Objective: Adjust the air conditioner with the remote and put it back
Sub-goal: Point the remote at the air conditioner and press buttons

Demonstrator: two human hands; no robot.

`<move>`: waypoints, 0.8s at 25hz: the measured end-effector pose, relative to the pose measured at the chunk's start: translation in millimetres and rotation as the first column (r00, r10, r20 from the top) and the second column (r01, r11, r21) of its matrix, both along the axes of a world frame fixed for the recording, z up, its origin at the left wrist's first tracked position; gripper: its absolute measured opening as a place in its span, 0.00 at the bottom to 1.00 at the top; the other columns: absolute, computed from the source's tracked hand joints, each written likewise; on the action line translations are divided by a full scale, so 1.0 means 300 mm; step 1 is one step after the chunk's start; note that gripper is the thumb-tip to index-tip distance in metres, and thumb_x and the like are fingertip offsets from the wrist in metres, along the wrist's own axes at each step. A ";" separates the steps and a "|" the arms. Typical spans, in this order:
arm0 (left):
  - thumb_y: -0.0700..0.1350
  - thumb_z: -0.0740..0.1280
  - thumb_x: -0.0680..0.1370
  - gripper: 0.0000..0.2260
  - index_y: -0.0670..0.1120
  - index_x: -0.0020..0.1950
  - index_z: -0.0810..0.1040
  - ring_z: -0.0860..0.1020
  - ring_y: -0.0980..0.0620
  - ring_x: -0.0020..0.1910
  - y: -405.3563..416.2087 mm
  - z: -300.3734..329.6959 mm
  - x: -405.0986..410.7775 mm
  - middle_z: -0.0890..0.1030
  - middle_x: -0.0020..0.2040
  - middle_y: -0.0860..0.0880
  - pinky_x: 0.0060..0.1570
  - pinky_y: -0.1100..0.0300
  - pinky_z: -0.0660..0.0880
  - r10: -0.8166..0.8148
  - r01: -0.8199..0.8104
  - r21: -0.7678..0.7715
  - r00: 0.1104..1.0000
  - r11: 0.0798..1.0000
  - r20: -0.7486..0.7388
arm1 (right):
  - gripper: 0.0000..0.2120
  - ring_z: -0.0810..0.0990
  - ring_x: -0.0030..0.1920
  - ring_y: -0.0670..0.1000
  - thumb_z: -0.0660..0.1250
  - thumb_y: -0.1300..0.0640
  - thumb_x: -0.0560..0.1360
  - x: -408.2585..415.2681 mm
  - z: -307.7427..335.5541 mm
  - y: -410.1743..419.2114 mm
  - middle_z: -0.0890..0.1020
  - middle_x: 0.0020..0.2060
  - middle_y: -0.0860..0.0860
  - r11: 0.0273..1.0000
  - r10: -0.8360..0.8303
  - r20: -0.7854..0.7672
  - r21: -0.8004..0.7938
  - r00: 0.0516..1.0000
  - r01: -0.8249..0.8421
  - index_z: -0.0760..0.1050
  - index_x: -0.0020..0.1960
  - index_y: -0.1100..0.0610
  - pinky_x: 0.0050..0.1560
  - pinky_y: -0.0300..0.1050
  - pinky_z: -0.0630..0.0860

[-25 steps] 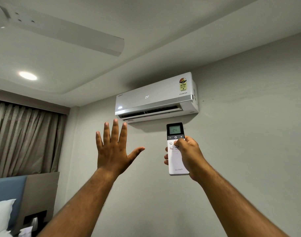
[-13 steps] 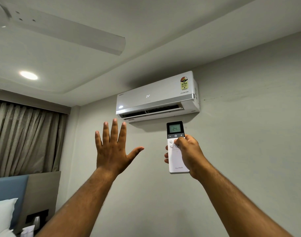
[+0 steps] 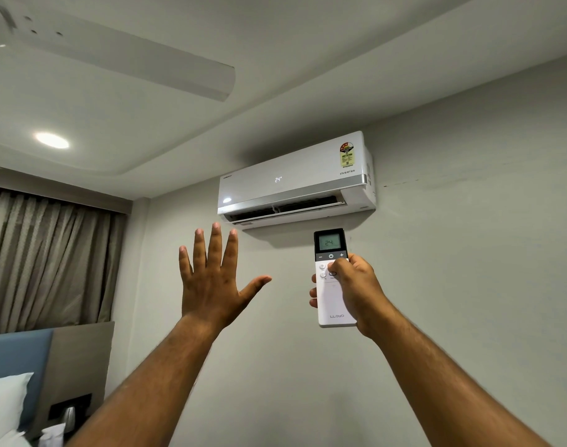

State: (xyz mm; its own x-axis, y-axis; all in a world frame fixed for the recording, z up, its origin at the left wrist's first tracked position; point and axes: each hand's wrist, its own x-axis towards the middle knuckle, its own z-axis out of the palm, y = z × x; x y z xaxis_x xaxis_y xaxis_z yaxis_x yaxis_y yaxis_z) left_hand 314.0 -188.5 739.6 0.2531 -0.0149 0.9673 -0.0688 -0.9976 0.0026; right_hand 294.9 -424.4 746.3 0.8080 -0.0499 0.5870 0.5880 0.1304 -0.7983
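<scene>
A white wall-mounted air conditioner [image 3: 295, 182] hangs high on the grey wall, its front reading 24 and its lower flap open. Just below it, my right hand [image 3: 359, 291] grips a slim white remote [image 3: 332, 304] upright. The remote's dark top screen also reads 24, and my thumb rests on the buttons under the screen. My left hand [image 3: 211, 282] is raised beside it, palm toward the wall, fingers spread, holding nothing.
A white ceiling fan blade [image 3: 130, 62] crosses the upper left near a round ceiling light [image 3: 51, 140]. Beige curtains [image 3: 43, 259] hang at the left. A blue headboard [image 3: 14, 356] and a white pillow [image 3: 3, 404] show at the lower left.
Both hands hold nearly the same pose. The view has shifted very slightly, and the thumb stays on the remote's buttons.
</scene>
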 end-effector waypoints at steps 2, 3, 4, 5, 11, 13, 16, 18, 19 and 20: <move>0.76 0.42 0.67 0.44 0.50 0.76 0.43 0.43 0.40 0.77 -0.001 0.001 0.003 0.44 0.78 0.44 0.72 0.35 0.43 0.006 -0.006 0.000 1.000 1.000 -0.002 | 0.08 0.85 0.35 0.59 0.59 0.58 0.78 0.003 -0.001 -0.001 0.83 0.46 0.63 1.000 -0.003 -0.001 -0.006 1.000 0.003 0.71 0.56 0.58 0.36 0.53 0.83; 0.76 0.42 0.67 0.44 0.50 0.76 0.43 0.43 0.40 0.77 -0.002 0.001 0.004 0.45 0.78 0.44 0.72 0.35 0.44 0.005 -0.005 0.000 1.000 1.000 -0.001 | 0.08 0.85 0.35 0.60 0.59 0.58 0.78 0.005 -0.001 -0.001 0.83 0.46 0.63 1.000 -0.004 -0.001 -0.008 1.000 0.004 0.71 0.56 0.58 0.37 0.54 0.83; 0.76 0.42 0.67 0.44 0.50 0.76 0.43 0.43 0.39 0.77 -0.002 0.001 0.005 0.45 0.78 0.43 0.72 0.35 0.44 0.003 -0.003 -0.001 1.000 1.000 -0.002 | 0.09 0.85 0.36 0.60 0.59 0.58 0.78 0.006 -0.002 -0.001 0.83 0.46 0.63 1.000 -0.005 -0.001 -0.009 1.000 0.005 0.71 0.57 0.58 0.37 0.54 0.83; 0.76 0.42 0.67 0.44 0.50 0.76 0.43 0.43 0.39 0.77 -0.004 0.002 0.006 0.45 0.78 0.43 0.72 0.35 0.44 0.001 -0.001 -0.001 1.000 1.000 -0.002 | 0.09 0.85 0.36 0.60 0.59 0.58 0.78 0.007 -0.002 -0.002 0.83 0.46 0.63 1.000 -0.004 -0.001 -0.008 1.000 0.004 0.71 0.57 0.58 0.37 0.54 0.83; 0.76 0.42 0.68 0.44 0.50 0.76 0.44 0.44 0.39 0.77 -0.008 0.002 0.000 0.46 0.78 0.43 0.72 0.35 0.44 -0.009 0.009 -0.002 1.000 1.000 0.004 | 0.08 0.85 0.35 0.60 0.59 0.59 0.78 0.008 -0.002 0.000 0.83 0.44 0.62 1.000 0.008 -0.002 -0.004 1.000 -0.008 0.71 0.56 0.58 0.37 0.54 0.83; 0.76 0.41 0.67 0.44 0.50 0.76 0.44 0.44 0.39 0.77 -0.007 0.002 -0.003 0.46 0.78 0.43 0.72 0.35 0.44 -0.001 0.001 -0.002 1.000 1.000 0.003 | 0.08 0.85 0.35 0.60 0.59 0.59 0.78 0.007 -0.002 0.000 0.83 0.45 0.63 1.000 0.010 -0.001 -0.007 1.000 -0.010 0.71 0.56 0.58 0.37 0.54 0.83; 0.76 0.41 0.67 0.44 0.50 0.76 0.44 0.44 0.39 0.77 -0.005 0.006 -0.008 0.45 0.78 0.44 0.72 0.34 0.45 -0.001 0.001 -0.002 1.000 1.000 0.005 | 0.08 0.85 0.36 0.60 0.59 0.58 0.78 0.003 -0.001 -0.001 0.83 0.45 0.63 1.000 0.009 -0.002 -0.012 1.000 -0.009 0.71 0.56 0.57 0.38 0.55 0.84; 0.76 0.42 0.68 0.44 0.50 0.76 0.44 0.44 0.39 0.77 -0.005 0.008 -0.010 0.45 0.77 0.44 0.72 0.34 0.45 -0.001 0.001 0.000 1.000 1.000 0.008 | 0.08 0.85 0.35 0.59 0.59 0.58 0.78 0.000 0.001 0.000 0.83 0.45 0.62 1.000 0.011 0.000 -0.014 1.000 -0.011 0.71 0.56 0.57 0.37 0.54 0.84; 0.76 0.42 0.68 0.44 0.50 0.76 0.45 0.44 0.39 0.77 -0.006 0.010 -0.012 0.45 0.78 0.43 0.72 0.35 0.45 -0.001 0.001 0.001 1.000 1.000 0.010 | 0.08 0.85 0.34 0.59 0.59 0.58 0.78 -0.001 0.002 0.001 0.83 0.44 0.62 1.000 0.016 0.002 -0.012 1.000 -0.015 0.71 0.56 0.57 0.36 0.54 0.84; 0.76 0.42 0.68 0.45 0.49 0.76 0.45 0.44 0.39 0.77 -0.005 0.012 -0.013 0.46 0.78 0.43 0.72 0.35 0.45 0.001 -0.001 0.003 1.000 1.000 0.011 | 0.08 0.85 0.34 0.58 0.59 0.59 0.78 -0.002 0.004 0.001 0.83 0.44 0.62 1.000 0.017 0.002 -0.012 1.000 -0.017 0.71 0.56 0.57 0.36 0.54 0.84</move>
State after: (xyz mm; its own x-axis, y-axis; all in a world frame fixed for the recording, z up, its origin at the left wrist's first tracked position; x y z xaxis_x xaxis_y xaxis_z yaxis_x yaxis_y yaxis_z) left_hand 310.2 -189.9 743.2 0.2423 -0.0176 0.9700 -0.0677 -0.9977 -0.0012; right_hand 294.5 -423.9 747.5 0.8072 -0.0288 0.5896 0.5878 0.1312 -0.7983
